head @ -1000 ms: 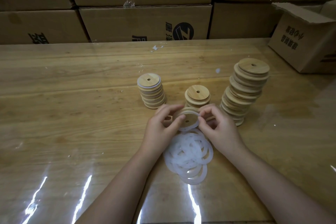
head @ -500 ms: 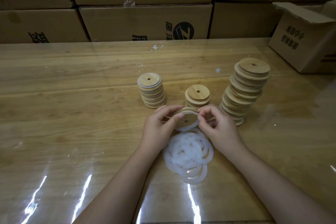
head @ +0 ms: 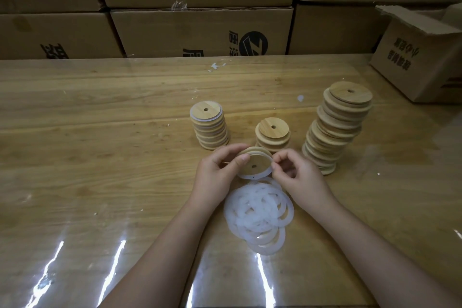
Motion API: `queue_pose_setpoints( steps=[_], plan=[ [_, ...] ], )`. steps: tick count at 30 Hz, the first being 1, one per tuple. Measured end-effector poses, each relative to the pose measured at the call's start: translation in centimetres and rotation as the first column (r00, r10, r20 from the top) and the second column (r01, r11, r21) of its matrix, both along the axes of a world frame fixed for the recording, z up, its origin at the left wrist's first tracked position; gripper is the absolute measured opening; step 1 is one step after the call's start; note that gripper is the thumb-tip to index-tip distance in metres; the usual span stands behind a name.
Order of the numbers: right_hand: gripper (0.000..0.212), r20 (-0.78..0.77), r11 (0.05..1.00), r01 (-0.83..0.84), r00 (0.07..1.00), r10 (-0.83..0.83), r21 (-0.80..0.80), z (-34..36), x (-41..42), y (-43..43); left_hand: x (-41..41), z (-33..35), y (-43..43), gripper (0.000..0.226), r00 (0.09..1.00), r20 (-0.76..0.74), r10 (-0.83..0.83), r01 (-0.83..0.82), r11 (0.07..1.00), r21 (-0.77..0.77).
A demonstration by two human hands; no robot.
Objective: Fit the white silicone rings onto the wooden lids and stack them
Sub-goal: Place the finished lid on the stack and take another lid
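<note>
— Both hands are on one lid. The left hand grips its left edge, thumb laid over the top face and the rest curled behind. The right hand pinches the right edge between thumb and forefinger.

— Is the seal on it?

— A white ring shows round the lower and right rim of that lid, right up to where the right hand pinches (whether it sits all the way round I cannot tell, since the left hand hides that side). The lid is held off the table and tilted toward the person, so its small centre hole is showing.

— And the spares?

— A loose pile of rings lies on the table just below the hands, between the two forearms, each overlapping the next.

— The stacks?

— Three, behind the hands. The left stack shows white under its top lid and between its layers. The short middle stack stands just behind the held lid. The tall right stack leans, its lids slid out of line, near the right hand.

— Anything else about?

— A wall of cardboard boxes with black print along the far edge of the table, and one opened box at the far right. The tabletop is glossy and catches the light in streaks near the person.
</note>
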State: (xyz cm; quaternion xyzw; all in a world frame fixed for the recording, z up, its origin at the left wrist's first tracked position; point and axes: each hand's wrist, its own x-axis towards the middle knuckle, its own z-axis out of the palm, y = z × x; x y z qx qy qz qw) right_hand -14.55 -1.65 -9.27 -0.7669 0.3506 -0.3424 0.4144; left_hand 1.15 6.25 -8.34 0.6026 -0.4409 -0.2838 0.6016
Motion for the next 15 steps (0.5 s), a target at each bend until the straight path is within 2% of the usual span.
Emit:
queue_pose_setpoints(
  steps=[5,11,15],
  plan=[
    [0.011,-0.031,1.000,-0.002,1.000,0.002,-0.002,-0.09,-0.03,-0.07,0.05,-0.18,0.07,0.018,0.998,0.059,-0.006,0.007,1.000,-0.013],
    [0.019,-0.001,0.996,-0.031,1.000,0.031,-0.084,-0.15,0.01,0.05,-0.45,-0.45,0.10,0.026,0.950,0.306,-0.063,0.082,0.995,-0.048],
    [0.024,-0.012,0.994,-0.067,0.998,0.066,-0.092,-0.11,-0.04,0.07,-0.27,-0.47,0.12,0.022,0.977,0.208,-0.051,0.064,0.996,-0.058]
  ],
)
